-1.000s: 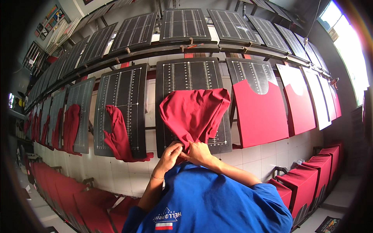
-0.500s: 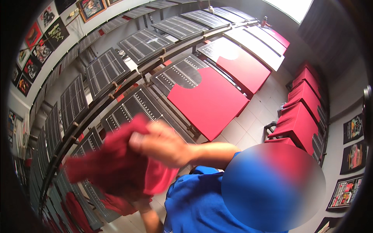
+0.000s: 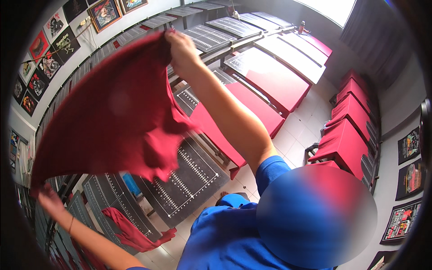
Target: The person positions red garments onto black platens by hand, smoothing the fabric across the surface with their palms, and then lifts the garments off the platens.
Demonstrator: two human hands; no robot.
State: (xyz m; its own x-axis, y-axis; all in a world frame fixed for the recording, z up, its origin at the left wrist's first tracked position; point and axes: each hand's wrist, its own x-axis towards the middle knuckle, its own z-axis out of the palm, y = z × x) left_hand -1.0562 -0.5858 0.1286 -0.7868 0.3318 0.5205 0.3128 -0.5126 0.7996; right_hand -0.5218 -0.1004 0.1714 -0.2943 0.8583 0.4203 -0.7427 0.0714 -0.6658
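While our right hand (image 3: 182,47) is clamped shut on one top corner of the red shirt (image 3: 112,117), our left hand (image 3: 48,200) grips the opposite corner far down at the lower left, so the soft cloth hangs spread out in the air between our two raised arms, sagging and folding loosely in the middle. The fingers of our left hand are partly hidden behind the cloth edge. Under the shirt we see flat dark boards (image 3: 186,180) with white ruler lines, shaped like long rectangles on metal arms; the shirt covers part of them. One board lower down wears a crumpled red garment (image 3: 135,231). Past our right arm more boards carry smooth red shirts (image 3: 279,83), stretched flat. Along the right wall a row of red-covered stands (image 3: 344,141) curves away, bent by the lens. Framed posters (image 3: 47,42) line the upper left wall, too small to make out.
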